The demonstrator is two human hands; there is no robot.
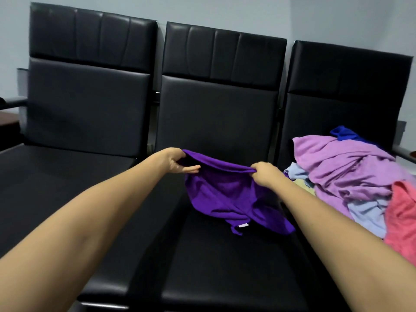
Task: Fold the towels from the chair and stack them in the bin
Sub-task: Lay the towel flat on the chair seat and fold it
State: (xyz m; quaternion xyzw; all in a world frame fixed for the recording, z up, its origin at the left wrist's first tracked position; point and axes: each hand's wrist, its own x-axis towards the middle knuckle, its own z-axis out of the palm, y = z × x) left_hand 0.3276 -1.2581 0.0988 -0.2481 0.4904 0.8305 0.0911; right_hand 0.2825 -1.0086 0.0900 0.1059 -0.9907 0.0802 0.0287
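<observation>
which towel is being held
The dark purple towel, gripped by left hand and right hand over the middle chair; the other towels lie heaped on the next chair.

towel (227, 192) deep purple, white tag | pile (351, 174): lilac, lt blue, pink, royal blue | chairs (213, 118) blk

The fingertips of my left hand (173, 161) are lost behind the purple towel's (225, 194) hem, my right arm (326, 224) covers its right side, its tag (243, 225) is too small to read — and the pile (360, 188) runs off the right edge, the blue towel (342, 132) mostly buried behind the lilac one (326, 149).
</observation>
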